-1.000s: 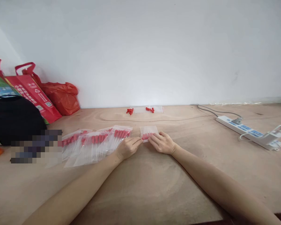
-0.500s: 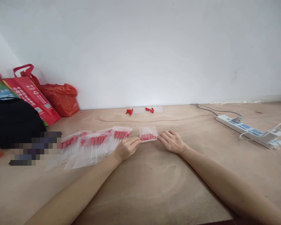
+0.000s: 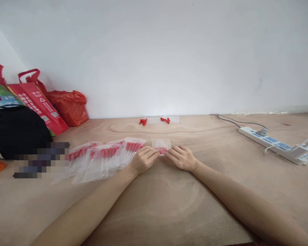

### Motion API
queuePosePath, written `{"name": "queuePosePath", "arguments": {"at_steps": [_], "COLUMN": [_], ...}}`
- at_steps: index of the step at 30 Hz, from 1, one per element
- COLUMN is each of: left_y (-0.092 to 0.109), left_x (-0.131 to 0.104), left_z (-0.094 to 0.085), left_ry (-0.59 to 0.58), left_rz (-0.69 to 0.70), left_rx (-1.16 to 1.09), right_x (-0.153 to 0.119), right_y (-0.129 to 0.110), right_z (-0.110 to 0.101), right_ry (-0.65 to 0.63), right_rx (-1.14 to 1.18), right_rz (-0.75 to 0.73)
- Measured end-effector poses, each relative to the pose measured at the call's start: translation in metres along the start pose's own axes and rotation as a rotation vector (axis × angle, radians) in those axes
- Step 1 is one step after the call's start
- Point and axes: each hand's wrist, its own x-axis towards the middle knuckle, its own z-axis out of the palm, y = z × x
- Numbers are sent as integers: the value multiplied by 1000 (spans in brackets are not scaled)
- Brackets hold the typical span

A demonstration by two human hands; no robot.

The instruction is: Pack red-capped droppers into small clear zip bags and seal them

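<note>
A small clear zip bag (image 3: pixel 161 142) with several red pieces along its near edge lies on the wooden table between my hands. My left hand (image 3: pixel 145 159) pinches the bag's near left corner, its fingers closed together. On the near right corner, my right hand (image 3: pixel 181 157) is closed in the same way. The fingertips of both hands cover part of the red row. Left of my left hand, several filled zip bags (image 3: pixel 100 167) lie fanned and overlapping, with red pieces showing at their far ends.
Loose red pieces (image 3: pixel 143 121) and flat clear bags (image 3: pixel 154 119) lie at the wall. A white power strip (image 3: pixel 267 140) with plugs and cables stands right. Red shopping bags (image 3: pixel 36 106), a black bag (image 3: pixel 20 133) and a blurred-out dark item (image 3: pixel 41 160) are at left.
Both hands have moved closer together along the bag's near edge, covering more of the red pieces. The whole view has shifted slightly.
</note>
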Motion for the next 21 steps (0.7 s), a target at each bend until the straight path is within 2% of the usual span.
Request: {"name": "queuePosePath", "arguments": {"at_steps": [5, 10, 16, 21], "left_y": [0, -1, -2, -8], "left_x": [0, -1, -4, -8], "left_z": [-1, 0, 0, -4], "left_ry": [-15, -34, -41, -23], "left_rz": [27, 27, -2, -69], "left_rx": [25, 38, 8, -7], "right_x": [8, 7, -4, -28], "right_y": [-7, -5, 3, 24], "right_z": [6, 7, 1, -8], "right_ry": [62, 20, -81, -131], "right_rx": [-18, -66, -100, -84], "right_rz": [-37, -62, 6, 132]}}
